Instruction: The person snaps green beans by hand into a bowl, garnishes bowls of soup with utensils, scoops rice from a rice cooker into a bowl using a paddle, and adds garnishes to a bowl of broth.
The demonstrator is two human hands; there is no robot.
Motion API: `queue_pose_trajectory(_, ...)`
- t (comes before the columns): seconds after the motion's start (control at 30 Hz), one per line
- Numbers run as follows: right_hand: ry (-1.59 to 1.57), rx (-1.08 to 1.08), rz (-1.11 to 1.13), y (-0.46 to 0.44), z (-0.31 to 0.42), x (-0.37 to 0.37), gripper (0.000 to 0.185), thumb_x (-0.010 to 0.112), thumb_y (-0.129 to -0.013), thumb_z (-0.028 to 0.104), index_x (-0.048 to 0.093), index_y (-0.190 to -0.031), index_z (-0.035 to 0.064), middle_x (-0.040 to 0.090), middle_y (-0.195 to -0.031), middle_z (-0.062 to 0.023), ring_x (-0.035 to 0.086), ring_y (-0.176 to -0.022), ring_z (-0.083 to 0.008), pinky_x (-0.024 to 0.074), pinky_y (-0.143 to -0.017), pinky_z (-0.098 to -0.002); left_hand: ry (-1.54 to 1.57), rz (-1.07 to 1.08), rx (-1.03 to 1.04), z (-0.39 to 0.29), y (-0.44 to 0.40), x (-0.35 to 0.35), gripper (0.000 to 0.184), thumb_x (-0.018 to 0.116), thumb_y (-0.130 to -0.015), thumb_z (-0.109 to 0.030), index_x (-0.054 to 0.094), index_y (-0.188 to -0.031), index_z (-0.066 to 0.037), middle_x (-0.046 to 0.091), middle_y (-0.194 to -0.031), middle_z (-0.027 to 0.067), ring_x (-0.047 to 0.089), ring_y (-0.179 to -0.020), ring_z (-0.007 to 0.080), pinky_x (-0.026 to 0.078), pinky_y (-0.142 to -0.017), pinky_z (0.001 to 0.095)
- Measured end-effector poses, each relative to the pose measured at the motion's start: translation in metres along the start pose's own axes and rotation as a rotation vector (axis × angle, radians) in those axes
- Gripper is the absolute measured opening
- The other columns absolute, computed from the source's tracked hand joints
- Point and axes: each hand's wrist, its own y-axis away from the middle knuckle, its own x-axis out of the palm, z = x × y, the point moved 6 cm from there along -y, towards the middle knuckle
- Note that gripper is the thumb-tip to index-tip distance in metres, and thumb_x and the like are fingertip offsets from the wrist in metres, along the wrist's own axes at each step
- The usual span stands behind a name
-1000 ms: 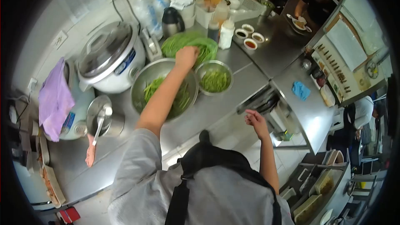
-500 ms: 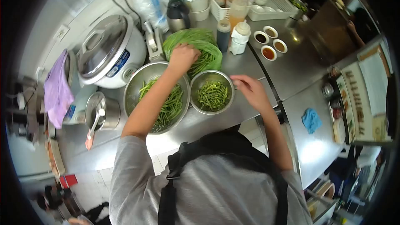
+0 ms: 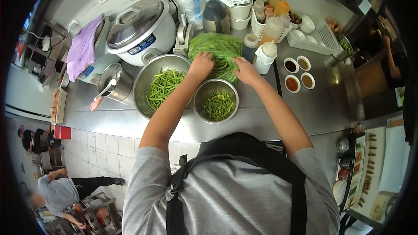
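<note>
A green plastic bag [image 3: 217,43] of green beans lies at the back of the steel counter. My left hand [image 3: 202,64] has its fingers closed on the bag's near left edge. My right hand [image 3: 247,70] pinches the bag's right edge, and whole beans show between the two hands. Just in front of the bag stands a small steel bowl [image 3: 198,111] holding cut green beans [image 3: 218,105]. To its left, partly behind my left forearm, is a larger steel colander [image 3: 141,82] with longer green bean pieces [image 3: 164,88].
A rice cooker [image 3: 141,26], a steel pot [image 3: 124,88] with a white-handled utensil and a thermos [image 3: 215,17] stand left and behind. Right are a white squeeze bottle [image 3: 264,58], several sauce dishes [image 3: 292,83] and a white basket [image 3: 320,39]. Another person [image 3: 63,193] is at lower left.
My left hand has come from over the bag's opening to its near left edge. My right hand has moved from beside the small bowl onto the bag. The camera view has shifted.
</note>
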Motion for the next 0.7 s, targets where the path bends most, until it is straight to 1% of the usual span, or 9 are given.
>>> queue_pose_trajectory(0.03,-0.012,-0.035,-0.043,0.001,0.004,-0.003,0.041,0.059,-0.081,0.013,0.057,-0.122,0.0105,0.054,-0.123,-0.0177,0.056,-0.108,-0.0331,0.0459,-0.092,-0.04,0.003,-0.011,-0.015,0.0,0.002,-0.003,0.013,0.072,-0.064,-0.019,0.069,-0.076,-0.015,0.055,-0.091,0.0048,0.053,-0.097,0.0218,0.041,-0.083,0.0355)
queue_pose_trajectory(0.13,-0.049,-0.07,0.035,0.001,0.022,-0.012,0.031,0.059,-0.084,0.015,0.062,-0.114,0.0099,0.06,-0.112,-0.0136,0.058,-0.103,-0.0317,0.0471,-0.087,-0.0405,0.095,-0.041,0.034,-0.004,0.007,-0.022,0.012,0.07,-0.067,-0.018,0.067,-0.078,-0.015,0.053,-0.089,0.0052,0.053,-0.096,0.0217,0.042,-0.082,0.0349)
queue_pose_trajectory(0.2,-0.135,-0.098,0.025,0.0,0.03,-0.007,0.023,0.058,-0.085,0.016,0.066,-0.106,0.0092,0.063,-0.102,-0.0127,0.06,-0.095,-0.0324,0.0486,-0.081,-0.0409,0.123,-0.016,0.018,-0.002,0.004,-0.016,0.014,0.07,-0.067,-0.018,0.066,-0.079,-0.014,0.053,-0.087,0.0049,0.053,-0.094,0.0216,0.042,-0.081,0.0348)
queue_pose_trajectory(0.23,-0.116,-0.092,0.054,0.003,0.033,-0.006,0.026,0.057,-0.086,0.016,0.064,-0.11,0.0086,0.062,-0.105,-0.0145,0.06,-0.093,-0.0341,0.0489,-0.081,-0.041,0.139,-0.001,0.02,-0.001,0.003,-0.012,0.015,0.07,-0.067,-0.018,0.065,-0.08,-0.014,0.052,-0.087,0.0048,0.053,-0.094,0.0216,0.042,-0.08,0.0348)
queue_pose_trajectory(0.37,-0.112,-0.107,-0.034,0.009,0.031,-0.001,0.03,0.053,-0.087,0.016,0.061,-0.115,0.0066,0.061,-0.11,-0.016,0.059,-0.096,-0.0345,0.0484,-0.084,-0.0415,0.261,-0.02,-0.009,0.012,0.004,-0.025,0.016,0.071,-0.067,-0.02,0.066,-0.081,-0.015,0.052,-0.086,0.0034,0.054,-0.092,0.0218,0.043,-0.08,0.0354)
queue_pose_trajectory(0.47,-0.031,-0.102,-0.049,0.0,0.017,0.022,0.028,0.052,-0.086,0.015,0.066,-0.109,0.0101,0.063,-0.108,-0.0123,0.062,-0.092,-0.0326,0.0507,-0.08,-0.0419,0.293,0.013,-0.014,0.011,0.004,-0.017,0.014,0.071,-0.068,-0.021,0.067,-0.08,-0.016,0.054,-0.086,0.0032,0.054,-0.093,0.0215,0.044,-0.08,0.0354)
queue_pose_trajectory(0.5,0.008,-0.074,0.023,-0.003,0.015,0.033,0.028,0.053,-0.085,0.016,0.067,-0.109,0.0112,0.063,-0.106,-0.0117,0.063,-0.091,-0.0317,0.0508,-0.08,-0.0417,0.32,0.016,0.002,0.005,0.003,-0.016,0.015,0.073,-0.066,-0.021,0.069,-0.08,-0.016,0.055,-0.087,0.0029,0.054,-0.094,0.0212,0.045,-0.081,0.0355)
queue_pose_trajectory(0.6,0.048,-0.056,0.039,-0.003,0.018,0.044,0.028,0.056,-0.084,0.018,0.067,-0.109,0.0116,0.063,-0.105,-0.0116,0.063,-0.091,-0.0305,0.0509,-0.08,-0.0415,0.25,0.109,-0.044,-0.003,0.002,0.001,0.017,0.075,-0.065,-0.023,0.07,-0.08,-0.017,0.055,-0.088,0.0025,0.054,-0.095,0.021,0.045,-0.081,0.0353)
queue_pose_trajectory(0.7,0.044,0.005,0.004,0.002,0.022,0.038,0.028,0.06,-0.083,0.02,0.068,-0.108,0.0123,0.064,-0.102,-0.0114,0.063,-0.089,-0.0299,0.0512,-0.078,-0.0412,0.347,0.05,-0.039,0.0,0.001,-0.008,0.014,0.073,-0.068,-0.02,0.068,-0.08,-0.014,0.059,-0.085,0.0032,0.056,-0.093,0.023,0.045,-0.08,0.0367)
